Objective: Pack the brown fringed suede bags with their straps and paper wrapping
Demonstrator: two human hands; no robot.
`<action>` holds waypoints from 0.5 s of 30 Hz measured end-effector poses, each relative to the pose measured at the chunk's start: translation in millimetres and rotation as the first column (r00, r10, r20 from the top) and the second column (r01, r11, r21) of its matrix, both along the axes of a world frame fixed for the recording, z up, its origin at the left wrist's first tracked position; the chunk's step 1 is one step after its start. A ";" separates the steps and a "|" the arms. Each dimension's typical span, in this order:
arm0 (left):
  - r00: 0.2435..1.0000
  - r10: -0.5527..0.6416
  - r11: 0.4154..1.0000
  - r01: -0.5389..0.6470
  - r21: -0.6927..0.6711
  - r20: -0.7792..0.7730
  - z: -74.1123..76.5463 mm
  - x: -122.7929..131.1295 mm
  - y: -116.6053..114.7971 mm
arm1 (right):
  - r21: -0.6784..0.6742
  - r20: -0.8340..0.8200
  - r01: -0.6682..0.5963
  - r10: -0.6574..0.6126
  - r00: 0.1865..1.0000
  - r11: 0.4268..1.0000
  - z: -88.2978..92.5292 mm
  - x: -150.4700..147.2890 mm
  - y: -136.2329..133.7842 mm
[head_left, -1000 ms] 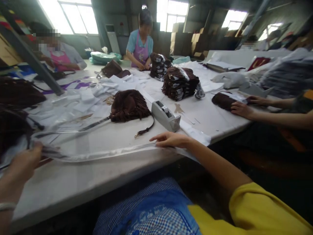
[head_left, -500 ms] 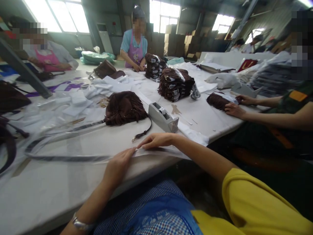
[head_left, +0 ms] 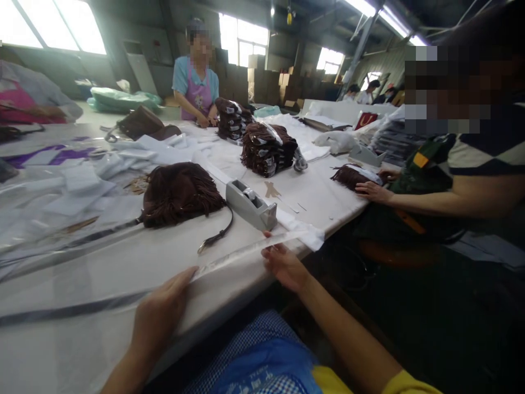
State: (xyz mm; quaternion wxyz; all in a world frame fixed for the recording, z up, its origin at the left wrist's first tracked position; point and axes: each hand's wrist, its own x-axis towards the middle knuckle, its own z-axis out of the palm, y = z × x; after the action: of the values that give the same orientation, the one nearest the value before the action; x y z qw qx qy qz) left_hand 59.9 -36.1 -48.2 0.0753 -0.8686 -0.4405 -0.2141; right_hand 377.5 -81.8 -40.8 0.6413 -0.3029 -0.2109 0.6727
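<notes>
A clear plastic sleeve (head_left: 233, 255) stretches between my two hands along the table's front edge. My left hand (head_left: 162, 306) is closed on it, where the dark strap (head_left: 77, 307) inside runs off to the left. My right hand (head_left: 286, 267) pinches the sleeve further right, fingers curled from below; its free end reaches past the hand. Behind them sits a dark brown fringed bag (head_left: 180, 194), with a short buckled strap (head_left: 217, 238) hanging from its right side. A grey tape dispenser (head_left: 251, 205) stands beside the bag, beyond my right hand.
White foam sheets (head_left: 77, 189) and plastic scraps cover the table's left. Stacked brown fringed pieces (head_left: 268, 149) stand further back. At right, a co-worker's hands (head_left: 374, 191) rest on a brown fringed bundle (head_left: 351, 176). Another co-worker (head_left: 197, 87) stands across the table.
My hands were close together on the sleeve; now they are apart, the right one further right and turned palm up, the left one further left. The view has swung right.
</notes>
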 end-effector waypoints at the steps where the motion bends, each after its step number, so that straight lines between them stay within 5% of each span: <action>1: 1.000 -0.008 1.000 0.008 0.006 -0.001 -0.2 -0.6 -0.3 | 0.012 0.070 0.015 -0.016 0.997 1.000 2.0 -8.3 -0.1; 6: 1.000 -0.015 0.999 0.015 0.038 0.010 1.0 1.5 -7.5 | 0.079 0.347 0.082 -0.105 0.932 0.994 21.2 -37.5 9.8; 15: 1.000 -0.003 1.000 0.003 0.017 -0.008 -1.7 4.5 -12.8 | 0.024 0.332 0.009 -0.016 0.943 1.000 13.2 -71.5 16.8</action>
State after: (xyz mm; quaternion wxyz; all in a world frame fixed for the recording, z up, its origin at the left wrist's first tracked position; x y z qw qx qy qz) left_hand 64.4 -48.9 -49.9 0.0840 -0.8694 -0.4373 -0.2144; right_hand 306.0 -65.0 -27.5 0.6042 -0.4063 -0.3213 0.6055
